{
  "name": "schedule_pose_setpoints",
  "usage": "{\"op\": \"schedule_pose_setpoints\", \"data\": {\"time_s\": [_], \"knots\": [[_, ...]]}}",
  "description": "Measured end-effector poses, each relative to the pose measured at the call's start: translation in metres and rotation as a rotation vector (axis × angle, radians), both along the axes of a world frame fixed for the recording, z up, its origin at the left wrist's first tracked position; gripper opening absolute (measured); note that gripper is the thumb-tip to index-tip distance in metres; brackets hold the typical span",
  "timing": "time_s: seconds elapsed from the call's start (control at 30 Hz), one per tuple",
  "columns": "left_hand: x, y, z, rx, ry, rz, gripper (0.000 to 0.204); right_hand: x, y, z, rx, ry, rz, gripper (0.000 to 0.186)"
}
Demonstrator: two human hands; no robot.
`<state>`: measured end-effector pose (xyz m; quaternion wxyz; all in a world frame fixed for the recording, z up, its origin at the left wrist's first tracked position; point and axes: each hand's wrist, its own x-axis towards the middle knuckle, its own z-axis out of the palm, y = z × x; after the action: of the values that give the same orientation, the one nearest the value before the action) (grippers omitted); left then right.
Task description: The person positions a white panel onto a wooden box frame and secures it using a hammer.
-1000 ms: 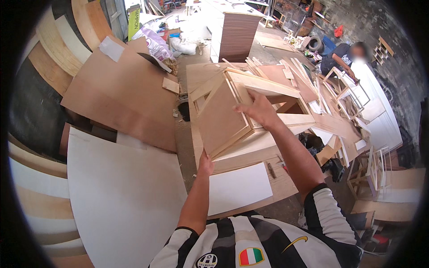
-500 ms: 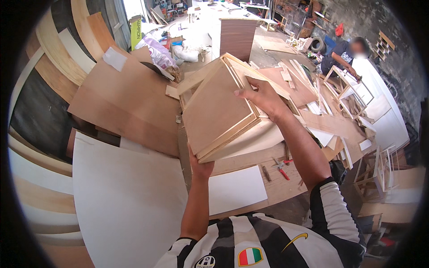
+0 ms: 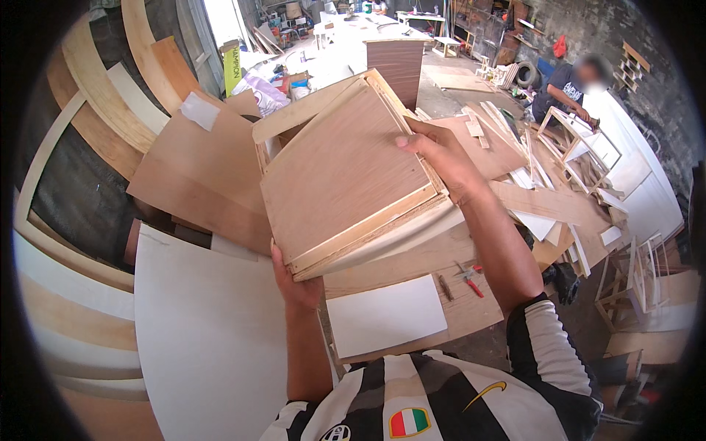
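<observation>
A tilted wooden box with a brown plywood panel and pale wood edges is held up between both hands, above the work board. My left hand grips its lower left corner, fingers mostly hidden beneath. At the upper right edge, my right hand clasps the box with the thumb lying over the panel. An open gap shows along the box's upper left side. Below the box, a white rectangular panel lies on the plywood work board, beside red-handled pliers and a small dark tool.
Large plywood and white sheets lean at left. Wood offcuts lie to the right. A co-worker handles a small wooden frame at the back right. A brown cabinet stands ahead.
The box has moved left and turned, so its brown panel faces me more fully. My left hand has shifted left with it; both hands keep their hold.
</observation>
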<state>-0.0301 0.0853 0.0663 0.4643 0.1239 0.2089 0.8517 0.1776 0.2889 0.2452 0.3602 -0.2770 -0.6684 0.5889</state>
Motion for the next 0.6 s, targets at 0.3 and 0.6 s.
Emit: {"op": "schedule_pose_setpoints", "data": {"time_s": [0.3, 0.6], "knots": [[-0.023, 0.004, 0.000, -0.078, 0.406, 0.107, 0.060, -0.006, 0.006, 0.004, -0.038, 0.000, -0.059, 0.059], [-0.044, 0.008, 0.041, 0.014, 0.131, 0.008, 0.055, -0.001, 0.015, -0.006, -0.215, 0.181, -0.100, 0.064]]}}
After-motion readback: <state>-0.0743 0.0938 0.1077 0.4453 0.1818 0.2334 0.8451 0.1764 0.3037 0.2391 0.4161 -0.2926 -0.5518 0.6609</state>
